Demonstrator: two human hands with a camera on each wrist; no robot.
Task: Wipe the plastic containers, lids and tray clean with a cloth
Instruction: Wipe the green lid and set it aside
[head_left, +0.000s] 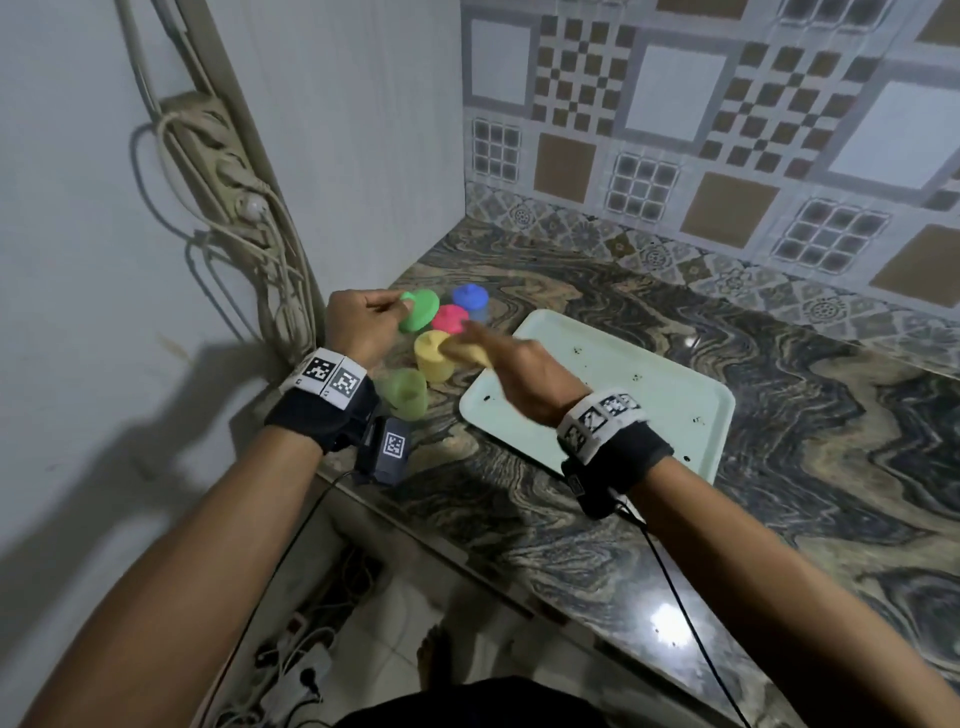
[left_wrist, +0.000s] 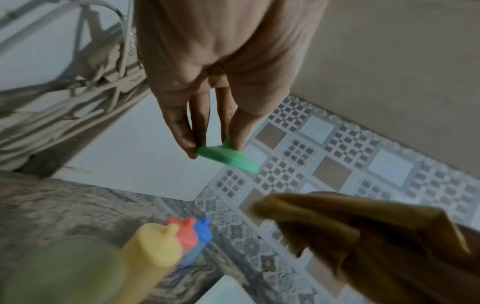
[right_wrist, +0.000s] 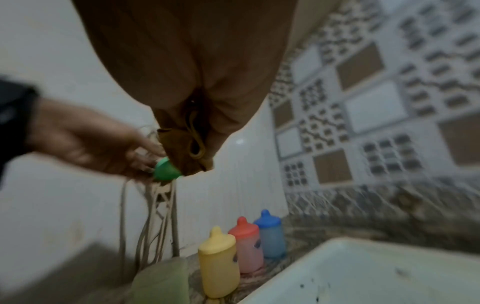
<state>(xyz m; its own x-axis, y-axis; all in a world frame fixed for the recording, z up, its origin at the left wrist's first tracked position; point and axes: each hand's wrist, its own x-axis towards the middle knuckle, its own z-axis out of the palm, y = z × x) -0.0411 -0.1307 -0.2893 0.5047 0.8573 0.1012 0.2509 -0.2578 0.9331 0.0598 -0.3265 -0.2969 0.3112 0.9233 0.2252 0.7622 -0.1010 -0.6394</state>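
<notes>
My left hand (head_left: 363, 322) pinches a green lid (head_left: 420, 310) by its spout, lifted above the counter; the green lid (left_wrist: 227, 157) sits between fingertips and thumb. My right hand (head_left: 511, 366) grips a folded tan cloth (head_left: 467, 351), blurred, just right of the lid; the cloth (right_wrist: 192, 142) nearly touches the green lid (right_wrist: 166, 169). An open green container (head_left: 402, 393) stands below the left wrist. Yellow (head_left: 434, 356), red (head_left: 451, 318) and blue (head_left: 470, 301) lidded containers stand in a row behind it. The pale tray (head_left: 649, 395) with dark specks lies to the right.
The marble counter (head_left: 701, 519) runs right, with its front edge near my arms. A white wall with a power strip and hanging cables (head_left: 228, 208) stands at left. Tiled wall (head_left: 727, 130) closes the back. Floor with cords shows below.
</notes>
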